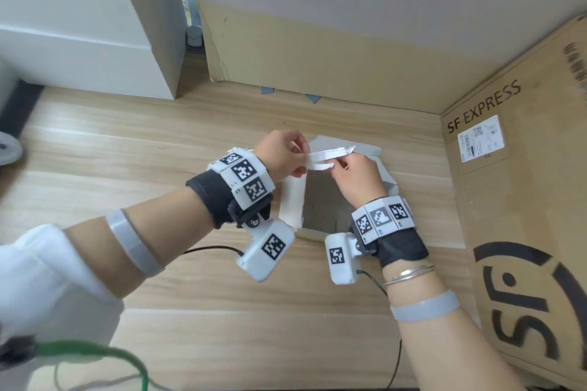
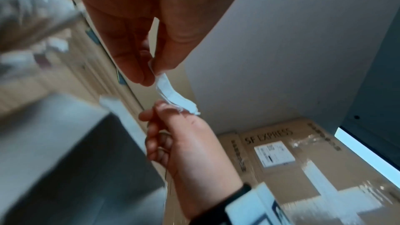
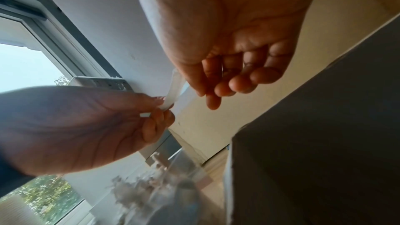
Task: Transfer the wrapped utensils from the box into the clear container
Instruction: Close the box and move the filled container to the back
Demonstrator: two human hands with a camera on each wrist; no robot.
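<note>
Both hands hover over a small open box (image 1: 292, 197) with white flaps on the wooden table (image 1: 190, 295). Between them they hold thin white paper-wrapped utensils (image 1: 327, 155), two strips lying close together. My left hand (image 1: 301, 157) pinches the left ends, and my right hand (image 1: 338, 165) pinches near the middle from below. In the left wrist view the wrapper (image 2: 171, 91) stretches between the left fingertips (image 2: 149, 73) and the right thumb. The right wrist view shows the wrapper (image 3: 173, 90) and, blurred below it, a clear container (image 3: 173, 177) with pale contents. The inside of the box is mostly hidden.
A tall SF EXPRESS carton (image 1: 524, 200) walls off the right side. A large cardboard box (image 1: 317, 57) stands at the back and a white box (image 1: 79, 25) at the back left. A green cable (image 1: 95, 352) loops at the lower left.
</note>
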